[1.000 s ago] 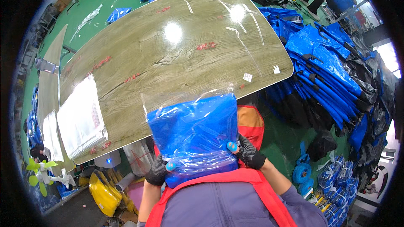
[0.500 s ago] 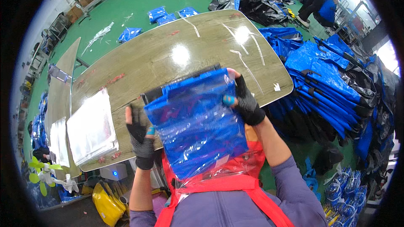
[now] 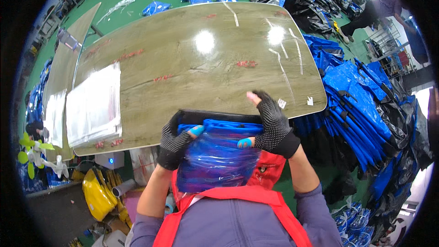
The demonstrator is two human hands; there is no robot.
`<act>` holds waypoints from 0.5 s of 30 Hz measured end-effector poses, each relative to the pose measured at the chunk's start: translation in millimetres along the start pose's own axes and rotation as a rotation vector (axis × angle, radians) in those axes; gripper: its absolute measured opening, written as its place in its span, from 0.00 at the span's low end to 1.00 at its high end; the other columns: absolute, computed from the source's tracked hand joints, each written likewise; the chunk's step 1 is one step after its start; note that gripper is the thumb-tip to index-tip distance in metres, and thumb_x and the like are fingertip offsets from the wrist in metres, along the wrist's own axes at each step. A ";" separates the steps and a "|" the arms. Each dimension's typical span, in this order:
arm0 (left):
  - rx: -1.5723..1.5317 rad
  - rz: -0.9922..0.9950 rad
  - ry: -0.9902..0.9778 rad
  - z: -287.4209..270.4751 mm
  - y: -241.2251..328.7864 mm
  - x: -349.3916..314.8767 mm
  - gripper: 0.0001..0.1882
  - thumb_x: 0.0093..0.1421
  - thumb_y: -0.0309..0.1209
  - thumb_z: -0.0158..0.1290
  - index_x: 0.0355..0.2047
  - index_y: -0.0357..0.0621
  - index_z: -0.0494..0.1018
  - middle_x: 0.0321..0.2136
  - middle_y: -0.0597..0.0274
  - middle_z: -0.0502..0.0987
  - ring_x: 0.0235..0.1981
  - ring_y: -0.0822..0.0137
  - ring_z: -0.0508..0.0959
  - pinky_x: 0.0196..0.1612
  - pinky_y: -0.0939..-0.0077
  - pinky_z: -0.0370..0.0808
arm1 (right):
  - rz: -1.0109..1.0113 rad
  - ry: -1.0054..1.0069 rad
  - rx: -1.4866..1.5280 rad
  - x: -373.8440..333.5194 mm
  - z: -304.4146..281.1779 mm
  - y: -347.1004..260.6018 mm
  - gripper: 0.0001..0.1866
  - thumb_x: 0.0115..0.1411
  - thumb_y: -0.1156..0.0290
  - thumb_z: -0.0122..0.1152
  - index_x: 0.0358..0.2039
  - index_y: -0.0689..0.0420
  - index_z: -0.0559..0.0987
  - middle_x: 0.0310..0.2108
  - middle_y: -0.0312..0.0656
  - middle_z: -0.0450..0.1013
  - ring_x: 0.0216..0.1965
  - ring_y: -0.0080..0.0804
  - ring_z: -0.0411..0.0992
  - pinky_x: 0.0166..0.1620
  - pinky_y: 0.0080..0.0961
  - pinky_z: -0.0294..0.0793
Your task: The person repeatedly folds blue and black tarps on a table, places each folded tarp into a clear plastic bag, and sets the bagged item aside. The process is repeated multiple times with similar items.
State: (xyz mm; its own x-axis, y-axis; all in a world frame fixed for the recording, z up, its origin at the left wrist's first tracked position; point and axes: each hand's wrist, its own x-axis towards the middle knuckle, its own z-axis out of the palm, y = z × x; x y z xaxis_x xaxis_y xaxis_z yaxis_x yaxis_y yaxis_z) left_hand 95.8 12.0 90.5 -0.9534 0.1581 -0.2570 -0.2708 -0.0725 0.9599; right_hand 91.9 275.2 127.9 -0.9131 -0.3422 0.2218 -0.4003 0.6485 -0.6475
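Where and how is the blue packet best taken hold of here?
The blue packet is probably best gripped by its side edges near the upper corners, one hand from each side, thumbs on the near face, fingers behind. It is flat and broad, and its lower end appears close to the red apron, so the sides seem freer. The left hand holds one such corner.

Bright light is leaving two round glare spots on the tabletop in the upper centre; plastic sheets at left are glaring almost white. The wrapped blue package at lower centre is catching streaks. The fisheye is curving edges; black is swallowing the corners.
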 end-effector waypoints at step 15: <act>-0.035 -0.077 -0.223 0.5 -5.1 -19.2 0.25 0.53 0.44 0.63 0.44 0.39 0.76 0.35 0.60 0.80 0.36 0.72 0.78 0.41 0.75 0.75 | 0.073 -0.278 -0.152 41.2 9.6 -15.5 0.40 0.49 0.33 0.55 0.41 0.62 0.78 0.24 0.57 0.74 0.28 0.56 0.76 0.33 0.43 0.75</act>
State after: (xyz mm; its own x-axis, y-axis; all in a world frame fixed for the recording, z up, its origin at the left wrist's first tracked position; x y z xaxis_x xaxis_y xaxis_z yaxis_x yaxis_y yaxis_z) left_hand 115.5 9.9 90.6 -0.8779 0.3778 -0.2942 -0.3494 -0.0854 0.9331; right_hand 61.2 244.5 140.1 -0.8921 -0.4499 -0.0420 -0.3606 0.7649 -0.5338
